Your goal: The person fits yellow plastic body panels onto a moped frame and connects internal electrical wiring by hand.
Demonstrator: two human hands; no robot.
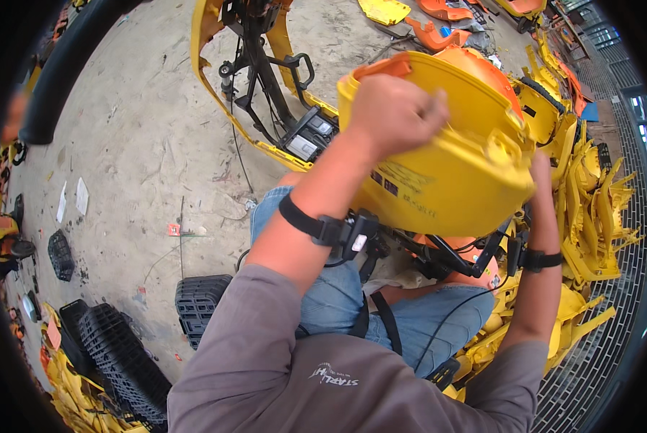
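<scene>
My left hand (398, 115) is closed on the near upper rim of a large yellow plastic shell (439, 189), which has orange along its far inner edge. My right hand (540, 172) grips the shell's right side, its fingers mostly hidden behind it. The shell is tilted over my bent legs, just right of a scooter frame (262, 86) with yellow side panels, black bars and an exposed black compartment. Below the shell, a black metal bracket (475, 265) and orange plastic show.
Yellow panels (590, 216) are heaped along my right beside brick paving, with orange parts (435, 32) at the top. Black mesh baskets (121, 353) and crates (202, 307) lie at lower left, near more yellow pieces. A thick black bar (60, 94) crosses the upper left.
</scene>
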